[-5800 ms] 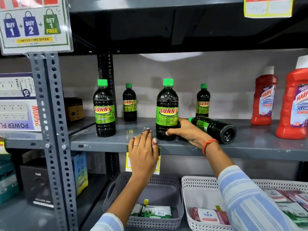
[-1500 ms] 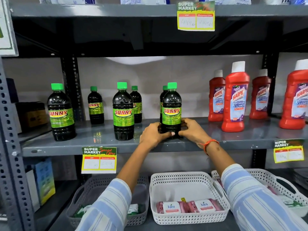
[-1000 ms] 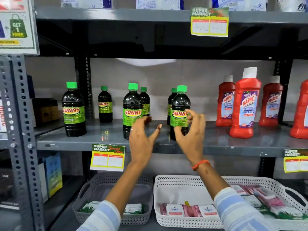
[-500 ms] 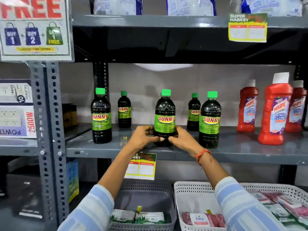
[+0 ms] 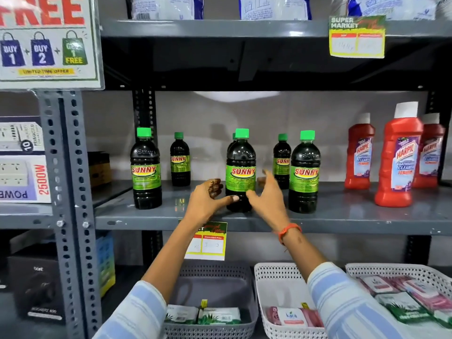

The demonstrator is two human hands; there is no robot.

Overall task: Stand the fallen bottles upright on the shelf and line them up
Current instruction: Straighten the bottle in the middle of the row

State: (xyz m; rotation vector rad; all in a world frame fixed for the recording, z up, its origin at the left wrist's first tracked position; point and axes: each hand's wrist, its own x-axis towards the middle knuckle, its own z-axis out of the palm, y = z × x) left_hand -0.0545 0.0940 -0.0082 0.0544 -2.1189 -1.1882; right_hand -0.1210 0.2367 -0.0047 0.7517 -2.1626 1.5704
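Several dark SUNNY bottles with green caps stand upright on the grey shelf [image 5: 347,217]. Three are in front: a left bottle [image 5: 146,170], a middle bottle [image 5: 241,172] and a right bottle [image 5: 304,172]. Smaller-looking ones [image 5: 180,159] [image 5: 282,159] stand at the back, and another is mostly hidden behind the middle bottle. My left hand [image 5: 206,199] is beside the middle bottle's base with the thumb tip at its lower left. My right hand [image 5: 267,200] hovers at its right side with fingers spread, gripping nothing.
Red Harpic bottles [image 5: 398,157] stand at the shelf's right end. A perforated steel post [image 5: 71,192] and a promotion sign [image 5: 49,40] are at the left. A price tag [image 5: 210,243] hangs from the shelf edge. Grey [image 5: 252,321] and white [image 5: 263,272] baskets sit below.
Both hands were wrapped around the middle bottle's base half a second ago; now their fingers have come off it and spread. The bottle stays upright. The view has shifted slightly.
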